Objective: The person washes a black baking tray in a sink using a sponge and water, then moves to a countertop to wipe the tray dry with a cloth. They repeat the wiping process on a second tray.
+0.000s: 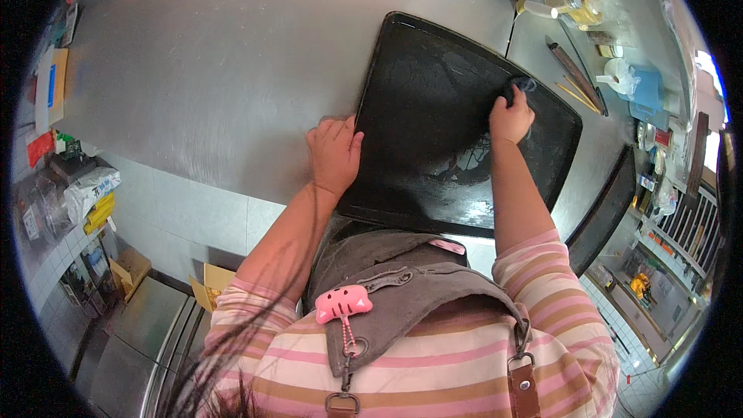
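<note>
Location of the black tray (433, 108): on the right part of the steel table (193, 70), directly ahead of the apron (449, 288), with the near rim close to it.

Position of the left hand (335, 153): at the left rim, with fingers partly bent and close together, and with thumb reaching to the edge. Cannot tell whether clamped on the rim or only resting against it.

Position of the right hand (511, 118): over the far right part of the tray, inside the rim. Holds a small dark pad (521, 82) in closed fingers, against the tray surface. Cannot tell the exact kind of pad, mostly covered by fingers and close in colour to the tray.

Progress, by judgement: appears partway through wiping or scrubbing. Shows shiny, wet-looking patches from the middle toward the near right. Looks duller over the left half; cannot tell whether already wiped or not yet reached. Likely left: finish the far right corner, even out the shiny patches, go along the rims.

For the second dark tray (607, 209), at the right: shows no hand contact. Cannot tell whether finished or waiting.
</note>
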`<state>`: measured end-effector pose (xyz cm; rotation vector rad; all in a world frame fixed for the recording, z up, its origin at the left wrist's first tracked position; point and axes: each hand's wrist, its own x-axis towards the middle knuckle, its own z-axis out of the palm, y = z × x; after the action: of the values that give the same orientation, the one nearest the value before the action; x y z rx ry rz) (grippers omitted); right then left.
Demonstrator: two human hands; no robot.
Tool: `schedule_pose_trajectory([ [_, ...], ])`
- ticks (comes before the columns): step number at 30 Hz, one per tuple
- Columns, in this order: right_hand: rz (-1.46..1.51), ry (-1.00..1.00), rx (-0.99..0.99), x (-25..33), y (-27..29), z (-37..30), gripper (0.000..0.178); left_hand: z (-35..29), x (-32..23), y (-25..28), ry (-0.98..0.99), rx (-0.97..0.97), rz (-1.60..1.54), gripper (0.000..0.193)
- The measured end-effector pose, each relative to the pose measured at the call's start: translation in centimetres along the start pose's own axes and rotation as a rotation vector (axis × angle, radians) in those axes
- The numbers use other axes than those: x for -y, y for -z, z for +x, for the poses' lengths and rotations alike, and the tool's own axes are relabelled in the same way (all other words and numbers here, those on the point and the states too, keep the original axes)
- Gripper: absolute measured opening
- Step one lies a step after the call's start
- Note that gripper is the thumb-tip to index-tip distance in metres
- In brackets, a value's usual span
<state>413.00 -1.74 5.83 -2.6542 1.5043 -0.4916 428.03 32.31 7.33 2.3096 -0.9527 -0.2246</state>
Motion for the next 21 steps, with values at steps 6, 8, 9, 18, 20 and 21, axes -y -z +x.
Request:
schedule_pose_trajectory([
  [6, 0.108, 0.086, -0.03, 10.5, -2.4, -0.6, 0.043, 0.4, 0.4, 0.1, -0.008, 0.047, -0.007, 0.033],
  [8, 0.112, 0.1, 0.022, 13.2, -2.4, -0.6, 0.044, 0.6, 0.5, 0.6, -0.007, 0.055, -0.018, 0.033],
  [9, 0.125, 0.119, 0.075, 14.6, -2.3, -0.8, 0.045, 0.5, 0.7, 0.5, -0.012, 0.045, -0.024, 0.033],
  [18, 0.178, 0.335, 0.0, 19.1, -3.2, -1.6, 0.042, 0.4, 0.8, 0.2, -0.034, 0.01, -0.054, 0.033],
  [20, 0.215, 0.379, -0.019, 19.9, -3.3, -1.6, 0.04, 0.4, 0.9, 0.2, -0.038, -0.005, -0.058, 0.033],
  [21, 0.235, 0.416, -0.007, 20.3, -3.4, -1.6, 0.04, 0.3, 0.9, 0.2, -0.037, 0.004, -0.063, 0.033],
])
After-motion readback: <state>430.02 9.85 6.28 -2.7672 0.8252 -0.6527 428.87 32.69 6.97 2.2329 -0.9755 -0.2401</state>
